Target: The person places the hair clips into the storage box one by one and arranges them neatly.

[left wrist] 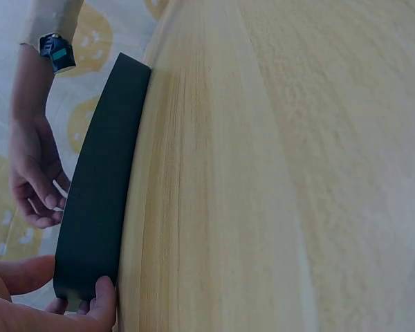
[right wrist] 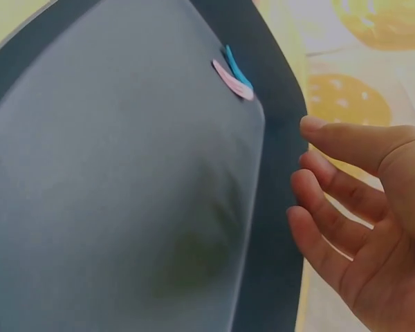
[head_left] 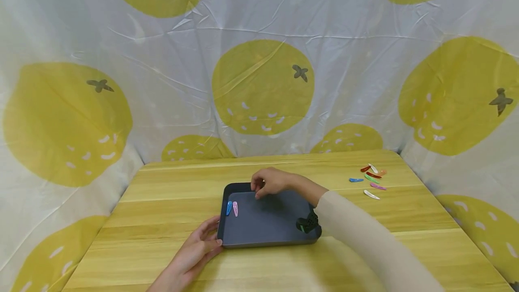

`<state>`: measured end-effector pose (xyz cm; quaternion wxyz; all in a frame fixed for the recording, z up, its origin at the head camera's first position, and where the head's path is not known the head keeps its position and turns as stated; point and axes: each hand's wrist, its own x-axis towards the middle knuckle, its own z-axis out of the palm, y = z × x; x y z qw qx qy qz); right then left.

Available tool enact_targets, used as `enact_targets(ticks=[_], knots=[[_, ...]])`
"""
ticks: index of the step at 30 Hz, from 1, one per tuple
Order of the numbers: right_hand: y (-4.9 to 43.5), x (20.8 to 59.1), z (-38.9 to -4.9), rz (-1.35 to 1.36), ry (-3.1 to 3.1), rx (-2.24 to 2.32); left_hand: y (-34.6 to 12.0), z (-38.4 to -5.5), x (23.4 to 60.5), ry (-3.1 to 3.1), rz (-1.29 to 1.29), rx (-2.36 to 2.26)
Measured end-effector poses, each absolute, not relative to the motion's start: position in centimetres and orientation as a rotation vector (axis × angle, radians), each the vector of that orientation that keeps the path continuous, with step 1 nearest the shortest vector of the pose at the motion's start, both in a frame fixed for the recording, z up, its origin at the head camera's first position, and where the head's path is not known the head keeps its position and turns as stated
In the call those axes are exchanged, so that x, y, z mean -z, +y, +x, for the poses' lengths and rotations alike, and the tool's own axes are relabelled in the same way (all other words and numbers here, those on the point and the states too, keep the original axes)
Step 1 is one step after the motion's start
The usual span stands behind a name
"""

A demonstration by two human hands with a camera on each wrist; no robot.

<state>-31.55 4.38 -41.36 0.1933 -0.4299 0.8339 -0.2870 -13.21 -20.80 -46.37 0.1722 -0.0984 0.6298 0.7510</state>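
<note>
Right hand (head_left: 268, 181) loosely curled with nothing in it, over the far edge of a dark tray (head_left: 267, 233).

So the fingers and thumb are a bit apart, no clip between them that I can see, and I can't tell if they touch the rim. Left hand (head_left: 204, 247) has a grip on the tray's near-left corner. Inside, by the left wall, a blue snap hair clip (head_left: 229, 208) and a pink snap hair clip (head_left: 235, 209) lie side by side. More are scattered toward the far-right corner of the counter (head_left: 170, 202), like a green clip (head_left: 371, 178), a purple clip (head_left: 378, 186) and a white clip (head_left: 371, 194) nearest the front. My guess: it's the in-between bit of loading clips into the tray, so next calls for a reach right and a fingertip pinch, tray held steady.
</note>
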Motion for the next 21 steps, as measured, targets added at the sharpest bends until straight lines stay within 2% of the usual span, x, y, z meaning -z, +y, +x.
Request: enact_targets(ticks=[21], knots=[[12.4,39.7,-31.6,-1.062,2.378,0.871,-20.8,-13.2,46.6,1.788,-0.243,-2.137]])
